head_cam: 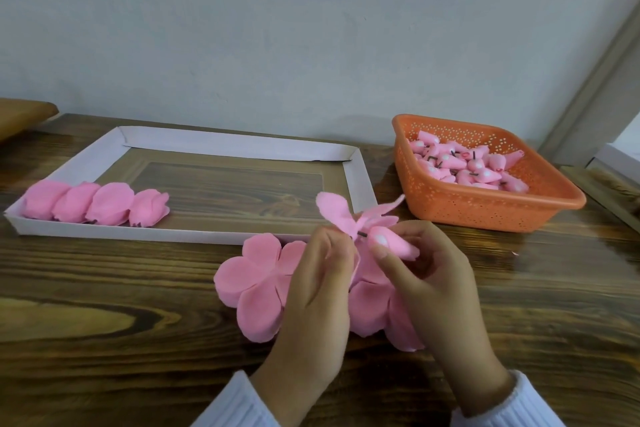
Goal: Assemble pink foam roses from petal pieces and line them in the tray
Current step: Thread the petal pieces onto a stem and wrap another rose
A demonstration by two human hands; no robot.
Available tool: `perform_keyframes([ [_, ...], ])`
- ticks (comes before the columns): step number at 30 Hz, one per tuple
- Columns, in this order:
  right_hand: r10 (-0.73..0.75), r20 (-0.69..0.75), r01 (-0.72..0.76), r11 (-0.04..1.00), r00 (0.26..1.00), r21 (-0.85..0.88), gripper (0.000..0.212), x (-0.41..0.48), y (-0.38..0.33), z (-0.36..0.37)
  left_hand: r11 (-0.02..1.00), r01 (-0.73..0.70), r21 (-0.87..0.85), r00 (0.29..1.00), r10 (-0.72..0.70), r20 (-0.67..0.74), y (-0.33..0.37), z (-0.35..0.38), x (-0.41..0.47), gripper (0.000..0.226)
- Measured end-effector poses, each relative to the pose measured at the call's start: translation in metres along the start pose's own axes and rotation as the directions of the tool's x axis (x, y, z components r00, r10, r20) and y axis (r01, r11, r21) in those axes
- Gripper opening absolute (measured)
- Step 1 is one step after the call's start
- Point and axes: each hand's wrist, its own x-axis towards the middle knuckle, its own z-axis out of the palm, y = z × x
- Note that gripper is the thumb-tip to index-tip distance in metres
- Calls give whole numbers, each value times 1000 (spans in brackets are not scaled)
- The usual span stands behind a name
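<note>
Head view, hands low centre. The left hand (pixel 318 288) and right hand (pixel 433 274) cover most of a second petal stack (pixel 372 308) lying under them; its layer count is hard to make out. Both arms are cut off at the bottom edge, showing only white sleeves (pixel 235 406). A brown object (pixel 20 114) at the far left is cropped and unidentifiable.

Left hand: fingers curled, pinching a pink flower-shaped petal piece (pixel 337 213) at its middle, petals flaring upward. Right hand: thumb and fingers pinch a pink cone-shaped bud core (pixel 391 243). Its short dark peg (pixel 362 234) reaches the petal piece's centre. Both pieces are held above the wooden table (pixel 104 305), near the tray's near right corner.

Four finished roses (pixel 110 203) lie touching in a row along the near-left wall of the white-rimmed tray (pixel 235 142). An orange basket (pixel 485 208) right of the tray holds heaped loose buds (pixel 467 166). A flat petal stack (pixel 256 281) lies left of the left hand.
</note>
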Motion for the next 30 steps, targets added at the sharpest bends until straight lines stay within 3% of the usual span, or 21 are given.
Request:
perform_keyframes([
  [4, 96, 143, -127, 965, 985, 228, 5, 1, -2, 2, 996, -76, -52, 994, 72, -83, 3, 0, 5, 23],
  [8, 128, 255, -220, 900, 959, 377, 33, -1, -8, 0, 953, -292, 84, 954, 296, -42, 8, 3, 4, 20],
  [11, 149, 315, -291, 832, 937, 473, 37, -3, -14, 1, 929, -359, 84, 930, 364, -54, 9, 3, 5, 18],
  [14, 172, 378, -367, 759, 910, 537, 30, -5, -17, 2, 954, -300, 15, 952, 300, -57, 11, 1, 6, 24],
  [19, 182, 438, -394, 794, 880, 462, 17, -11, -14, 8, 987, -81, -141, 997, 83, 9, 13, 0, 8, 16],
  [25, 147, 487, -395, 795, 861, 460, 14, -15, -15, 10, 987, 26, -161, 990, -3, 143, 11, -5, 3, 16],
  [30, 129, 562, -482, 690, 817, 541, 13, -16, -18, 9, 971, 79, -224, 993, -58, 100, 11, -5, 3, 20],
])
